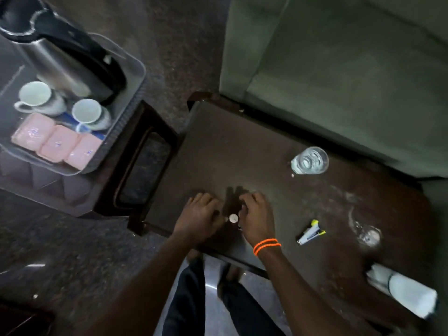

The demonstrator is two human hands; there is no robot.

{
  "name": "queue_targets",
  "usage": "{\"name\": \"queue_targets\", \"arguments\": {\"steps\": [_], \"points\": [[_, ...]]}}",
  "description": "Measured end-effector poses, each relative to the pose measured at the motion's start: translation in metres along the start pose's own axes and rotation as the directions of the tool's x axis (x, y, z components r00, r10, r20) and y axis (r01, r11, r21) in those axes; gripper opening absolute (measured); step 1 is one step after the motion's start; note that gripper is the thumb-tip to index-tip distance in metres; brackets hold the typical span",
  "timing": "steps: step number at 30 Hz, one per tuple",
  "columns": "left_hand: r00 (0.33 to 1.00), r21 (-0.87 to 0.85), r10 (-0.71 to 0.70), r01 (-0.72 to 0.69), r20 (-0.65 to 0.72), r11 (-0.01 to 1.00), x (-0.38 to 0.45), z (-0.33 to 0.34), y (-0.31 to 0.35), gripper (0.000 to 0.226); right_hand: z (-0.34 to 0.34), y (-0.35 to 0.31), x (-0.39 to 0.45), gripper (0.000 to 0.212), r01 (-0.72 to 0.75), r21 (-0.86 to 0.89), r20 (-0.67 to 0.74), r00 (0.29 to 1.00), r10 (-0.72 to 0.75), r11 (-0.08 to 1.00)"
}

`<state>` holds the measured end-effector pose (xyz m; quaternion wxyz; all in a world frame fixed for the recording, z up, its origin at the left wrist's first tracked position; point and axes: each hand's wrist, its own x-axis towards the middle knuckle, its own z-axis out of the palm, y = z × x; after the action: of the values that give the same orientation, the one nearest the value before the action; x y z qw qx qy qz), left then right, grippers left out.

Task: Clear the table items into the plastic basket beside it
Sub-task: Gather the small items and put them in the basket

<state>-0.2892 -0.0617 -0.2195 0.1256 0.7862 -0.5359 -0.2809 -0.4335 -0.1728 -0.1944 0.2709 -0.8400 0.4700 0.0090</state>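
Dark wood worktop (pixel 218 146), dusty, low, seen from above. Left hand (pixel 198 218) and right hand (pixel 258 218) curl close around small white round cap-like thing (pixel 233 218); fingers bent, whether either grip actually has hold of it cannot tell. Best: pinch small piece firmly before lifting, carry low toward clear plastic basket (pixel 135 76) at left, holding kettle, cups, pink packs. Remaining on worktop: water glass (pixel 310 161), stapler (pixel 311 234), second glass (pixel 367 232), white bottle (pixel 407 291). Green sofa beyond; speckled floor.
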Motion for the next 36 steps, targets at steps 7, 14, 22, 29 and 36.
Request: {"name": "queue_targets", "arguments": {"steps": [7, 14, 22, 29, 36], "points": [[0.981, -0.066, -0.061, 0.074, 0.182, 0.995, 0.013, 0.04, 0.042, 0.041, 0.016, 0.053, -0.023, 0.041, 0.013, 0.126, 0.185, 0.982, -0.036, 0.992], [0.992, -0.229, -0.093, 0.11, 0.085, 0.967, 0.023, 0.044, 0.037, 0.024, 0.022, 0.042, 0.007, 0.019, 0.108, 0.154, 0.141, 0.981, -0.131, 0.982], [0.923, -0.355, -0.283, 0.181, -0.261, 0.917, 0.021, -0.073, -0.009, 0.016, -0.01, -0.084, 0.079, 0.006, 0.317, 0.245, 0.012, 0.944, -0.33, 0.916], [0.604, -0.443, -0.538, 0.316, -0.587, 0.839, -0.002, -0.191, -0.111, 0.02, 0.007, -0.273, 0.125, 0.007, 0.501, 0.341, -0.102, 0.861, -0.498, 0.796], [0.504, -0.31, -0.668, 0.62, -0.546, 0.721, -0.033, -0.216, -0.197, 0.024, 0.07, -0.356, 0.138, 0.006, 0.507, 0.346, 0.048, 0.831, -0.555, 0.79]]}}
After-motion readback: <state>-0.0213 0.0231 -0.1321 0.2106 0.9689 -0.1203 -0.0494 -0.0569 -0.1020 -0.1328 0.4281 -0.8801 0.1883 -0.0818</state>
